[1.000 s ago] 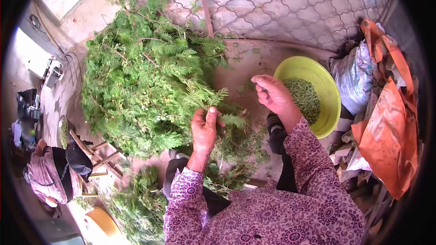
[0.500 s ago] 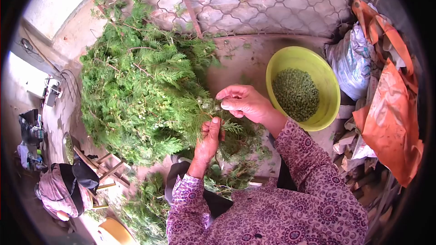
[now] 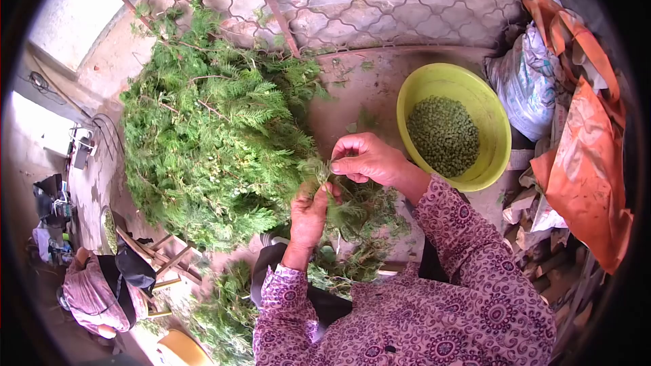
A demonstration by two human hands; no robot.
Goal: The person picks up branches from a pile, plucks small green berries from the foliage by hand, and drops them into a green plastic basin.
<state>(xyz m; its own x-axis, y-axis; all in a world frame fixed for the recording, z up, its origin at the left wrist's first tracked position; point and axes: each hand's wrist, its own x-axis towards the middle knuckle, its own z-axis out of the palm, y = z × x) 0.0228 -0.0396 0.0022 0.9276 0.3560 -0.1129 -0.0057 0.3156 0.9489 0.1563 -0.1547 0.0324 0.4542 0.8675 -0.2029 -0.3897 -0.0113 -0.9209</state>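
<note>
The left hand point(image 3: 310, 215) pinched a sprig point(image 3: 317, 175) beside the leafy heap point(image 3: 210, 129); the right hand point(image 3: 369, 159), reaching in from the side, had thumb and forefinger nearly closed at its tip, perhaps on a berry. Green berries point(image 3: 443, 134) covered part of the yellow-green basin's point(image 3: 493, 129) bottom.

Yellow-green bowl point(image 3: 494, 122) (purple-patterned sleeves point(image 3: 468, 230))

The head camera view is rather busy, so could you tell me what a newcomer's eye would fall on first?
Probably the big heap of feathery green branches, left of centre. Next come the yellow-green basin right of it, holding small green pieces, and the crumpled orange bag at far right. The left hand holds a sprig near the centre.
</note>
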